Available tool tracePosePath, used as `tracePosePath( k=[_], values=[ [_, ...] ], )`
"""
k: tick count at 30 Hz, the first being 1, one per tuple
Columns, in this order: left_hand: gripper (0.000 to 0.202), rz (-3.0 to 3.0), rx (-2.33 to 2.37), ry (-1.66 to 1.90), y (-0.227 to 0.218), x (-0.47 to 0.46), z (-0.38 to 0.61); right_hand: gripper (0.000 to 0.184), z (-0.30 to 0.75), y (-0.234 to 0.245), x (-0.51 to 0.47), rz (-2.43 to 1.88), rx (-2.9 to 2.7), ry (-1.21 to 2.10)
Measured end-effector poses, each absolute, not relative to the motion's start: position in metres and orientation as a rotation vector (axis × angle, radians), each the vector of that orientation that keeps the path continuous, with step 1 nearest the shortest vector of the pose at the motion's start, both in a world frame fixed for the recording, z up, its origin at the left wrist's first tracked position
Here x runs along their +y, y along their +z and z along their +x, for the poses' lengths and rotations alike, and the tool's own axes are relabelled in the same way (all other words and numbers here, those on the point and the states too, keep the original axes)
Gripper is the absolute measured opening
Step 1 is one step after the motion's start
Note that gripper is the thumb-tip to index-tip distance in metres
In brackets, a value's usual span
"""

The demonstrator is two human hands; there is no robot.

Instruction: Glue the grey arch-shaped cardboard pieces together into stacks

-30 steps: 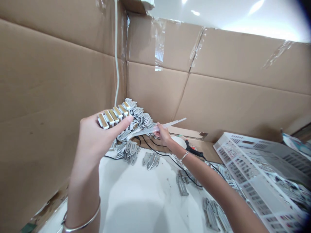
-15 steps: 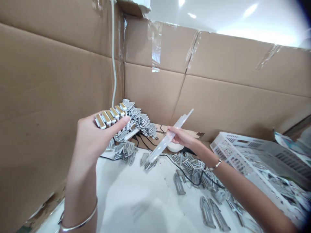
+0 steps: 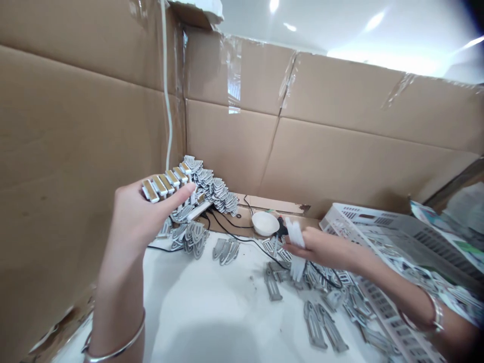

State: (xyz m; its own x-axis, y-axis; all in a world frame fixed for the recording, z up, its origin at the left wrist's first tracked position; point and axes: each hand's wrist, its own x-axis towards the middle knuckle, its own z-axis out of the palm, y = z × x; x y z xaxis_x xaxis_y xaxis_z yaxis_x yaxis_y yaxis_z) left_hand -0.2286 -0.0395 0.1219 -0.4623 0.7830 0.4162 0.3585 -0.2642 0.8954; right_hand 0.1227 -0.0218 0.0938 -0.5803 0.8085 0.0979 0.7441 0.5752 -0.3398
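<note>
My left hand [image 3: 141, 217] is raised and closed on a row of small white clips with tan pads [image 3: 164, 182], thumb pressed along their side. My right hand [image 3: 319, 248] is lower, at the middle right, gripping translucent white sticks [image 3: 297, 248] that point down towards the table. Under and around it lie several loose grey plastic clips [image 3: 323, 327] on the white table [image 3: 212, 307]. A heap of grey clips [image 3: 209, 189] is stacked in the back corner, just behind my left hand.
Tall cardboard walls [image 3: 75, 151] enclose the left and back. A white plastic crate [image 3: 381, 242] with parts stands at the right. A small white dish [image 3: 265, 223] and black cables [image 3: 230, 227] lie near the back wall. A white cord [image 3: 166, 101] hangs in the corner.
My right hand has drawn back from the heap and swung the sticks from level to pointing downward, moving right and lower over the loose clips. My left hand has hardly moved.
</note>
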Motion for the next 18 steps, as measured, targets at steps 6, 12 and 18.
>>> tracePosePath(
  k=[6, 12, 18],
  values=[
    [0.04, 1.389, 1.669, 1.759, 0.122, -0.039, -0.228, 0.015, 0.142, 0.093, -0.045, -1.444, -2.699, -0.078],
    [0.038, 1.378, 1.688, 1.764, 0.122, -0.039, -0.228, 0.02, 0.145, 0.108, -0.05, -1.478, -2.64, -0.414],
    [0.034, 1.405, 1.733, 1.733, 0.123, -0.041, -0.227, 0.02, 0.146, 0.115, -0.042, -1.579, -2.488, -0.691]
  ],
)
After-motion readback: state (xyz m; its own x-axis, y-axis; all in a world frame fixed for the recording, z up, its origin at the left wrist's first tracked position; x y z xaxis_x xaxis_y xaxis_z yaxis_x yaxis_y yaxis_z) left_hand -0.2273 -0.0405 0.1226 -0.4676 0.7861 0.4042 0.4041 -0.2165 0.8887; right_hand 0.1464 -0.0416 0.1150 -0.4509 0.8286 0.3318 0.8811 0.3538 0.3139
